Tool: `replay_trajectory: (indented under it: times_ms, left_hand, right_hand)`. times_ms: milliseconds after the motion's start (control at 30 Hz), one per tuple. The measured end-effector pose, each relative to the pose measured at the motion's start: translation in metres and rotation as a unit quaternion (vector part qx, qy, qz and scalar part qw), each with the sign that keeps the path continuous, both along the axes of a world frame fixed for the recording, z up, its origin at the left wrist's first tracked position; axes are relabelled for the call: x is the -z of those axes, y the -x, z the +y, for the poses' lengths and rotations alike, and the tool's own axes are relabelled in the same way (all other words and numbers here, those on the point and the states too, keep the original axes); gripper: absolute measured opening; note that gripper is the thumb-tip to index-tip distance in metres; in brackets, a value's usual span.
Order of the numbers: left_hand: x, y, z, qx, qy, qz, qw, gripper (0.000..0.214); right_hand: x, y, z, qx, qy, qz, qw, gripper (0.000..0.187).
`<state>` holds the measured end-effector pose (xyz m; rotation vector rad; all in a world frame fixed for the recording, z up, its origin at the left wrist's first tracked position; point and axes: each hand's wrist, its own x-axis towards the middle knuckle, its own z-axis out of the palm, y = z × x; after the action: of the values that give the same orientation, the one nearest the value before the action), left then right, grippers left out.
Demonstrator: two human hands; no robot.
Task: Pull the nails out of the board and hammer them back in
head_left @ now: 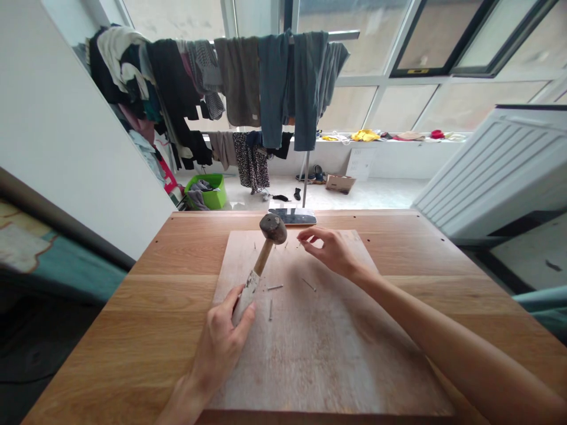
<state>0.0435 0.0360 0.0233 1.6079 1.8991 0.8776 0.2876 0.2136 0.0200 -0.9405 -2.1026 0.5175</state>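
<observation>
My left hand (225,324) is wrapped round the pale, worn handle of a mallet (273,229), its dark rubber-like head raised over the far part of a wooden board (328,354). At the board's far side, my right hand (328,248) pinches a thin nail (299,243), mostly hidden by the fingertips. Several nails stand upright in a row there, one nail (254,245) at the left end and another (286,244) near the mallet head. Loose on the board lie a nail (275,287), a second nail (309,285) and a third nail (270,310).
The board rests on a wooden table (168,307). A phone (292,216) lies at the table's far edge. Beyond are a rack of hanging clothes (277,88), a green basket (215,192) and a cardboard box (340,183). A white ribbed panel (482,159) stands at the right.
</observation>
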Motion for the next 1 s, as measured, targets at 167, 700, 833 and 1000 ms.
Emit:
replay_trajectory:
  times_ms: [167,700,833,1000]
  left_hand:
    - [-0.003,-0.002,0.0,0.0,-0.002,0.002,1.0,0.052]
    - [-0.013,-0.007,0.0,0.001,-0.015,0.033,0.999,0.052]
    - [-0.019,-0.016,0.003,0.023,-0.003,0.036,0.999,0.048]
    - [-0.016,-0.026,0.006,0.058,0.004,0.036,0.998,0.041]
  right_hand:
    - [0.018,0.007,0.009,0.014,0.035,0.002,0.999,0.011]
    - [0.025,0.007,0.009,0.007,0.015,-0.018,1.0,0.035]
    - [0.027,0.007,0.011,0.018,0.016,-0.017,1.0,0.037]
    - [0.032,0.007,0.014,0.052,0.017,-0.034,0.998,0.028]
